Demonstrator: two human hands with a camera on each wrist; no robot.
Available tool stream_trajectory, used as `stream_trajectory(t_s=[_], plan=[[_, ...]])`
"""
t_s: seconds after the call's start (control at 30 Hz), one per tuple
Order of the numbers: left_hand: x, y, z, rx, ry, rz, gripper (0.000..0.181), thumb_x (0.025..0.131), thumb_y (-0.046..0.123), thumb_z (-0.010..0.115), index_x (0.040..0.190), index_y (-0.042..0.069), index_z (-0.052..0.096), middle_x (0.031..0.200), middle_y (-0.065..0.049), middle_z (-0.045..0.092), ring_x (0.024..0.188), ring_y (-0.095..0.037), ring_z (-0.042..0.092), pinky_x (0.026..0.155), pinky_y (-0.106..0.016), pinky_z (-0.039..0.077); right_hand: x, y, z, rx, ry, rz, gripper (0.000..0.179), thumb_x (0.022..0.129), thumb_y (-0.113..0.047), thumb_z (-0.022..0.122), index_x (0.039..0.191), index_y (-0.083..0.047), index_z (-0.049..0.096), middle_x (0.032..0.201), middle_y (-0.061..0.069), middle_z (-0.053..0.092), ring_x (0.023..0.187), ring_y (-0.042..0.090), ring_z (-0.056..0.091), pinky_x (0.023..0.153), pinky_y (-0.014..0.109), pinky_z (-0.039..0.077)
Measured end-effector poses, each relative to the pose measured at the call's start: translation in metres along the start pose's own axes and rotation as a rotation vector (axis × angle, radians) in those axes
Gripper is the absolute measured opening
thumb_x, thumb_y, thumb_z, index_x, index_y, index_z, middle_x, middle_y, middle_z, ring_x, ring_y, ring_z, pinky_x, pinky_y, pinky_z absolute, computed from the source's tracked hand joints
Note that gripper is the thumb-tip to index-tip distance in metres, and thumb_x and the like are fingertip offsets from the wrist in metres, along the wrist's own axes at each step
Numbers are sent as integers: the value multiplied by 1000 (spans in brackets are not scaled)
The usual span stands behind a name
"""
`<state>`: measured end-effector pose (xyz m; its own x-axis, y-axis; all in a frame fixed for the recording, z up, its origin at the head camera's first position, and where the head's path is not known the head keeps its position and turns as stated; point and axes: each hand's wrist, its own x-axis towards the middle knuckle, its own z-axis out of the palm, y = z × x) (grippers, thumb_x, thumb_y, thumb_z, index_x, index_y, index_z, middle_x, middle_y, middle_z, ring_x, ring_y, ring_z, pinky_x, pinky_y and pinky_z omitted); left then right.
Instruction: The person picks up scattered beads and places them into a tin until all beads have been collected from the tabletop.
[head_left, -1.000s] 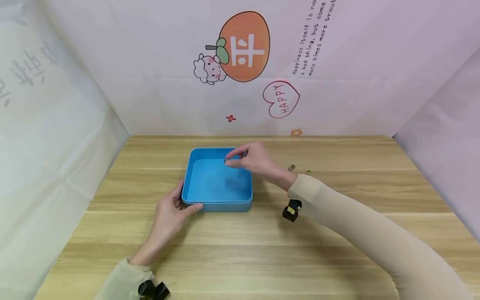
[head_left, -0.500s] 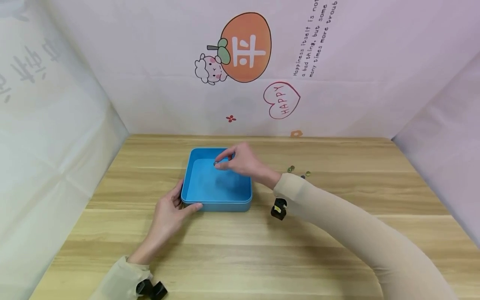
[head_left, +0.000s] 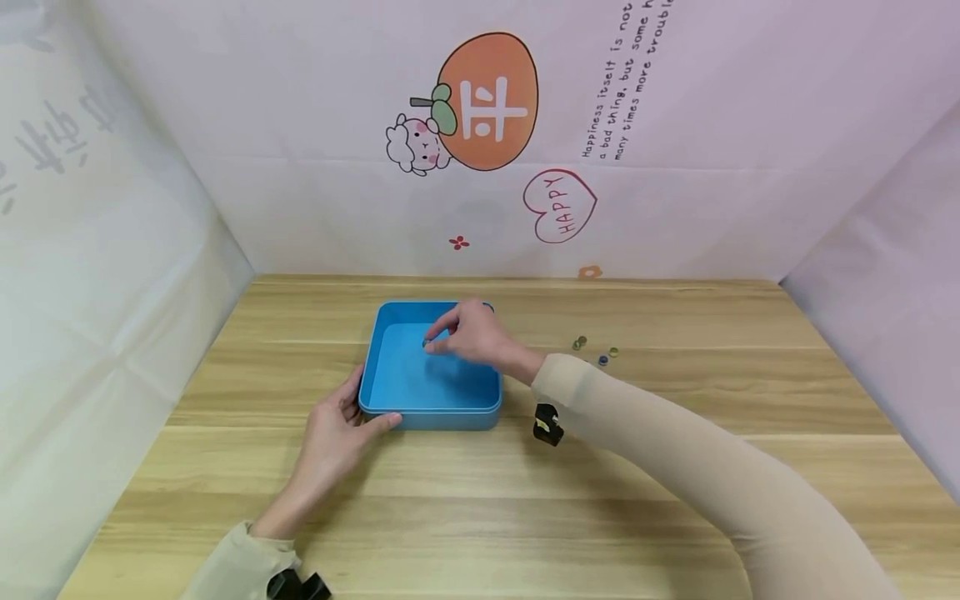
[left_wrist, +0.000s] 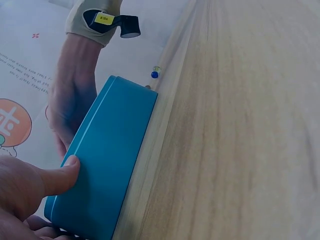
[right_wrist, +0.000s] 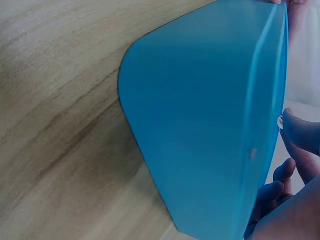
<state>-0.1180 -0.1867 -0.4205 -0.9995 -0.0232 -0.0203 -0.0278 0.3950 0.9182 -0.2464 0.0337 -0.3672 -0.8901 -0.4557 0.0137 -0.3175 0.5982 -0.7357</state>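
A square blue box (head_left: 427,420) without a lid stands on the wooden table. My left hand (head_left: 333,429) grips its front-left corner, thumb on the front wall and fingers along the left side; the left wrist view shows that thumb (left_wrist: 62,179) on the wall. My right hand (head_left: 476,335) is over the inside of the box and pinches a small marble (head_left: 426,342) between thumb and forefinger. In the right wrist view the marble (right_wrist: 280,122) peeks out by the thumb tip, just past the rim. The fingers hide most of it.
Several loose marbles lie on the table right of the box: a blue marble (head_left: 603,361), a yellow-green marble (head_left: 613,352), a green marble (head_left: 577,344) and a brownish marble (head_left: 582,340). A white printed cloth (head_left: 322,208) hangs behind the table (head_left: 465,525).
My right hand has moved left and slightly down over the box with the marble, its sleeve uncovering the blue marble on the table. My left hand keeps its grip on the box.
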Motion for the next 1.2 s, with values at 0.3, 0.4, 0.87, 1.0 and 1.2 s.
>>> stream_trajectory(t_s=[0.3, 0.4, 0.87, 1.0, 1.2], plan=[[-1, 1, 0, 5, -2, -5, 94, 94, 19, 83, 165, -2, 25, 166, -24, 32, 149, -36, 37, 114, -45, 40, 2, 0, 6, -20, 2, 22, 17, 93, -20, 85, 105, -9, 86, 85, 1, 71, 78, 20, 56, 60, 25, 40], [-1, 1, 0, 6, -5, -11, 94, 95, 19, 83, 165, -2, 24, 167, -24, 31, 149, -36, 37, 114, -45, 40, 4, 1, 8, -35, 1, 38, 16, 93, -20, 85, 104, -10, 86, 87, 0, 72, 81, 19, 56, 62, 25, 42], [0, 2, 0, 14, -4, -10, 93, 94, 18, 83, 165, -2, 25, 166, -25, 32, 148, -36, 39, 114, -45, 40, 6, -2, 11, -86, 8, 59, 16, 93, -22, 84, 105, -11, 86, 98, 2, 75, 88, 20, 59, 69, 29, 46], [0, 2, -1, 9, -4, -5, 93, 94, 17, 83, 165, -2, 25, 166, -25, 32, 148, -36, 39, 114, -45, 41, 7, -1, 13, -86, 8, 56, 17, 93, -22, 85, 105, -10, 86, 98, 3, 75, 89, 21, 59, 69, 30, 47], [0, 3, 0, 9, -3, -11, 94, 94, 16, 84, 165, -2, 25, 166, -25, 31, 148, -36, 39, 114, -45, 41, 8, -1, 12, -62, 18, 41, 22, 94, -20, 84, 114, -8, 84, 97, 6, 73, 85, 20, 57, 66, 27, 44]])
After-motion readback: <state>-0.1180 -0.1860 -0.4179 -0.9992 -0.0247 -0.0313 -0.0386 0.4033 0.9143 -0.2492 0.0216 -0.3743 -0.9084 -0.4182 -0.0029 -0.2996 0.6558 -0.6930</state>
